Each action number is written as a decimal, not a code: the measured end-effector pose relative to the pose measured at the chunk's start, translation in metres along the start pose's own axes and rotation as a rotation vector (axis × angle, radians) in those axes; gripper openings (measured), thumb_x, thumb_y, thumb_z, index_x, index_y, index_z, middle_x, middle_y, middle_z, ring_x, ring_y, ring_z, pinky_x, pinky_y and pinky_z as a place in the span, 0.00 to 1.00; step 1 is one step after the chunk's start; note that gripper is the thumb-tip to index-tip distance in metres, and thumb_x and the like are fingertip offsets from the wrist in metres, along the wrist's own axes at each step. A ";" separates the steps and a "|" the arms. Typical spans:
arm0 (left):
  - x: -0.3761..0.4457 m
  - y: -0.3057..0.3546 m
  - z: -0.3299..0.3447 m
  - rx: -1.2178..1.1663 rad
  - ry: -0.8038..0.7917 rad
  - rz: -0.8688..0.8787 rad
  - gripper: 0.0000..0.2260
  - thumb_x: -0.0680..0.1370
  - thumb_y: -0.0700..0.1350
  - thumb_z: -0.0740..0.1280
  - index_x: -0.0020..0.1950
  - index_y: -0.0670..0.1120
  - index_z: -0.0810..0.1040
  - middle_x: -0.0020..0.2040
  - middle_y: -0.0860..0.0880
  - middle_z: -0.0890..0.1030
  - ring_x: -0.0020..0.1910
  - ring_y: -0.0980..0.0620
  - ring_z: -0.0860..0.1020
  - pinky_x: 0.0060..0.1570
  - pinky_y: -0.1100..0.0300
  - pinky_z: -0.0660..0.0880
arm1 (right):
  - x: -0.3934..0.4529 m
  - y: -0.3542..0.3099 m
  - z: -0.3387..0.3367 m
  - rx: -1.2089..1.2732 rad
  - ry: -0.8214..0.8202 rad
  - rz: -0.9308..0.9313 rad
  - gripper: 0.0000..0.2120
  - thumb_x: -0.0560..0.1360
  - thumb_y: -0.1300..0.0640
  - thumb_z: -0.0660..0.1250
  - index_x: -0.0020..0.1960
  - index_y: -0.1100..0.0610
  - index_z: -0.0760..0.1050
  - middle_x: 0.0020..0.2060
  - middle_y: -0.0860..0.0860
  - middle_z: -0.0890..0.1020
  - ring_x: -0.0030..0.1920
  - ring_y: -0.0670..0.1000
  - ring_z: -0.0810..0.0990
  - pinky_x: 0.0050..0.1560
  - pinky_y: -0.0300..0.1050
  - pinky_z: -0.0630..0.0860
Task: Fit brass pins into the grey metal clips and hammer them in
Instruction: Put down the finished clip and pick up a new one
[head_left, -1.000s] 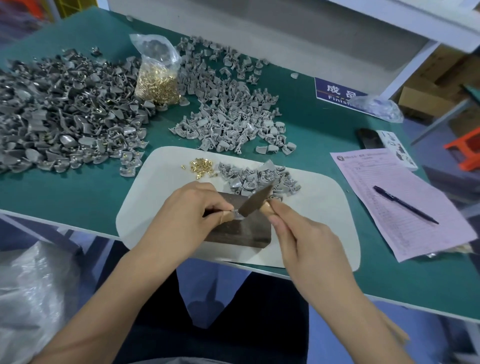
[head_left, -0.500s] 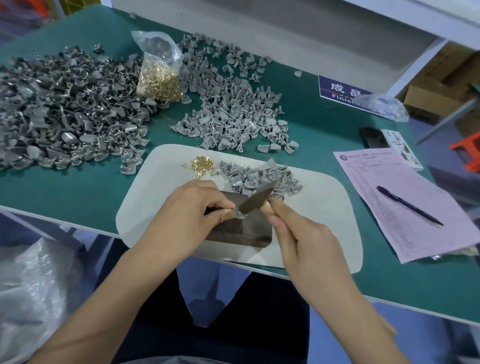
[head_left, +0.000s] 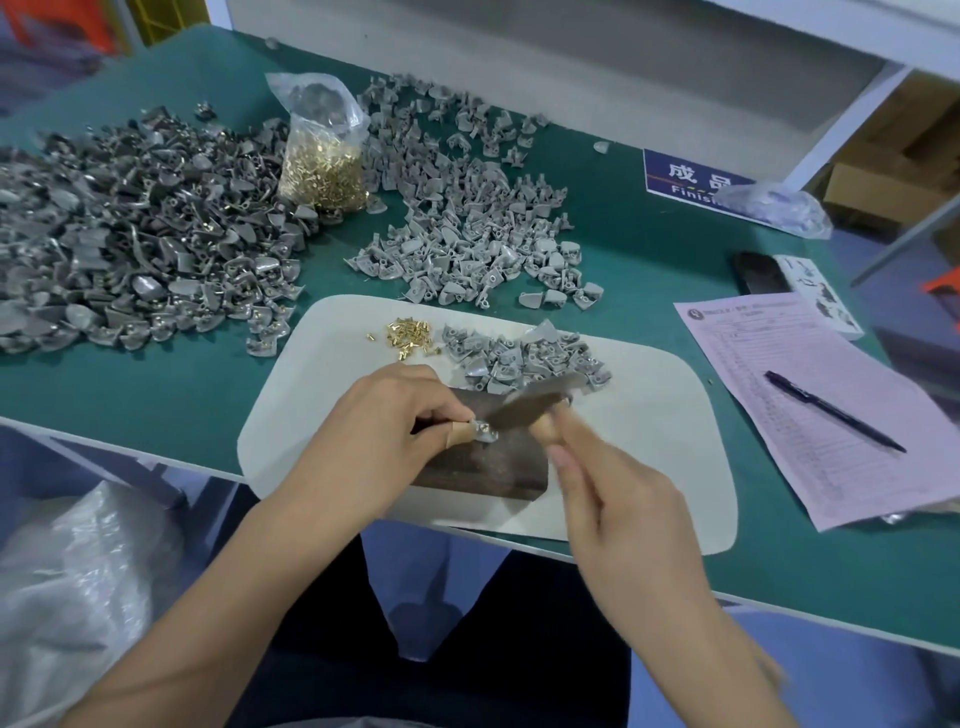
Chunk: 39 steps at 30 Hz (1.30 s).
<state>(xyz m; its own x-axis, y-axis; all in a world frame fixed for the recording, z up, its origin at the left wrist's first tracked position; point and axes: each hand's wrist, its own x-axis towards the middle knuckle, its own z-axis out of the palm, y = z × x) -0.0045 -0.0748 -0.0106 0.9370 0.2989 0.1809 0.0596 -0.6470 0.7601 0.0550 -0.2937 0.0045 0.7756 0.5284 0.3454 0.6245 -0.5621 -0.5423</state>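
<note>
Head view: my left hand (head_left: 384, 431) pinches a grey clip (head_left: 483, 432) on the dark block (head_left: 483, 467), right hand (head_left: 618, 499) grips the blurred hammer (head_left: 535, 402) just above it; hammering step, I judge, next blow needs square aim on the pin.

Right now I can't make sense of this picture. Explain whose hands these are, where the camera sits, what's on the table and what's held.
No machine here: a person works bare-handed, and the camera sits on their head, looking down. The left hand pinches a grey clip with a brass pin in it on a dark block. The right hand holds a small hammer, blurred by its motion. The block lies on a white mat on the green table. On the mat are loose pins and some clips. Behind lie two big clip piles, a bag of pins, a form and a pen.
</note>
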 end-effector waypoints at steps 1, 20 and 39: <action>0.000 0.000 0.000 -0.001 -0.002 0.003 0.03 0.72 0.47 0.78 0.44 0.53 0.86 0.37 0.57 0.78 0.41 0.58 0.75 0.41 0.61 0.70 | -0.002 -0.001 -0.001 -0.036 -0.035 0.000 0.19 0.83 0.44 0.57 0.69 0.45 0.78 0.49 0.41 0.86 0.44 0.44 0.83 0.42 0.43 0.78; -0.007 -0.005 0.004 0.000 0.001 0.060 0.04 0.75 0.46 0.75 0.46 0.56 0.84 0.41 0.58 0.78 0.49 0.57 0.75 0.45 0.68 0.69 | -0.019 0.039 0.001 -0.581 0.102 0.316 0.14 0.74 0.54 0.75 0.60 0.49 0.84 0.52 0.56 0.81 0.56 0.61 0.71 0.51 0.58 0.70; -0.038 -0.081 -0.057 0.252 0.392 -0.141 0.07 0.74 0.44 0.67 0.45 0.51 0.85 0.40 0.55 0.79 0.41 0.46 0.76 0.40 0.49 0.73 | 0.114 -0.097 0.133 -0.143 -0.439 -0.325 0.05 0.78 0.52 0.69 0.48 0.47 0.83 0.46 0.46 0.83 0.52 0.53 0.76 0.52 0.50 0.71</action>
<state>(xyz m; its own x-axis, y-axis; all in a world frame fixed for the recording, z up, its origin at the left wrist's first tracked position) -0.0649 0.0061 -0.0436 0.7162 0.6063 0.3456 0.3033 -0.7164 0.6283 0.0705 -0.0942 -0.0048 0.4487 0.8869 0.1094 0.8550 -0.3905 -0.3413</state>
